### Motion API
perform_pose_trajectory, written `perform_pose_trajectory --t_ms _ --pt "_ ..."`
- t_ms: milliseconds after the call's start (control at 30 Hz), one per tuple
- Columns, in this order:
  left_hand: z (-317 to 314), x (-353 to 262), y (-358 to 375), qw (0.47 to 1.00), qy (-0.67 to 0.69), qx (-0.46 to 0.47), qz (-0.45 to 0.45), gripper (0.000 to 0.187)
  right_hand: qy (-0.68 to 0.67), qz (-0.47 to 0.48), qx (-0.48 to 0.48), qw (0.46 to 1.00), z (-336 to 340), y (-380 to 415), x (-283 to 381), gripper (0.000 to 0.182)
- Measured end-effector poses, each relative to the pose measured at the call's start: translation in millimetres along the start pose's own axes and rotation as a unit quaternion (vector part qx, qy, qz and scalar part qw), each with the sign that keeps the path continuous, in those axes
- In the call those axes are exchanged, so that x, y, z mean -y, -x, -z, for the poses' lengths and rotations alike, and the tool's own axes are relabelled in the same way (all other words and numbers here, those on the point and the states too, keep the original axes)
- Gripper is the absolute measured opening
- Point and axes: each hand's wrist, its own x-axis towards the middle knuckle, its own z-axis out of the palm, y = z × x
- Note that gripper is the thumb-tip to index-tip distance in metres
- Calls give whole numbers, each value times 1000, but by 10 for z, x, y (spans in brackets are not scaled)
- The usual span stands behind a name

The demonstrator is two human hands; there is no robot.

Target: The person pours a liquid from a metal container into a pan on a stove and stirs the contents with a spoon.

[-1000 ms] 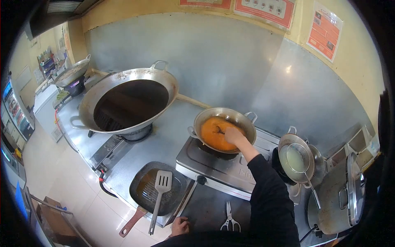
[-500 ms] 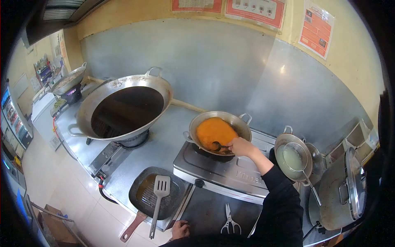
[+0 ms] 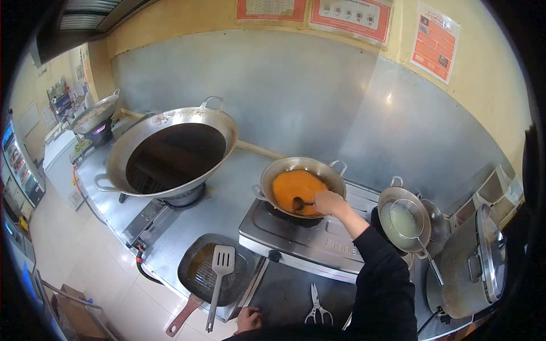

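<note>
Right hand (image 3: 331,203) grasps a dark spoon (image 3: 299,203), dipped near six o'clock in the orange mixture (image 3: 296,186) inside a wok (image 3: 335,183), which stands on a silver stove (image 3: 301,241). Left hand (image 3: 249,319) lies at the edge of the dark worktop (image 3: 281,295), towards seven o'clock from the wok; I cannot tell whether it grips anything. Around the wok: scissors (image 3: 315,298) at six, a grill pan (image 3: 248,264) bearing a spatula (image 3: 223,260) between seven and eight, a strainer (image 3: 405,215) between three and four.
</note>
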Motion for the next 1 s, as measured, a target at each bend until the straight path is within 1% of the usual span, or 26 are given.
perform_pose_trajectory --t_ms 167,233,333,433,500,533,633,733,767,867,967,1000 --pt "-8 -26 20 998 20 2 54 14 7 -50 -43 998 -82 -235 100 21" --pt "-24 -33 29 998 16 -12 54 14 16 -59 -52 997 -79 -316 72 23" --pt "-25 -30 21 999 15 -16 44 13 12 -77 -38 996 89 -243 76 22" --pt "-12 -16 6 999 13 -22 35 14 -36 -50 -63 996 0 -97 -141 24" --pt "-39 12 26 999 11 -28 25 14 -80 -20 -124 989 -34 271 -119 24" --pt "-61 52 42 999 10 -31 17 14 -102 -7 -154 983 -50 488 -96 25" --pt "-8 -7 2 999 22 -23 11 13 -206 -80 -174 960 -165 899 100 26" --pt "-22 1 -8 1000 6 -26 -12 13 -262 -84 -291 916 -507 923 162 24" --pt "-3 -12 -22 1000 9 -24 -14 13 -312 -124 -260 905 -536 917 180 21" --pt "12 -24 -21 1000 20 -23 -7 13 -361 -134 -288 877 -715 853 197 19" --pt "-7 5 -7 999 23 -32 -10 13 -350 -93 -367 857 -824 780 279 14" --pt "-15 11 -3 999 24 -37 -13 13 -345 -94 -373 856 -860 752 279 15"
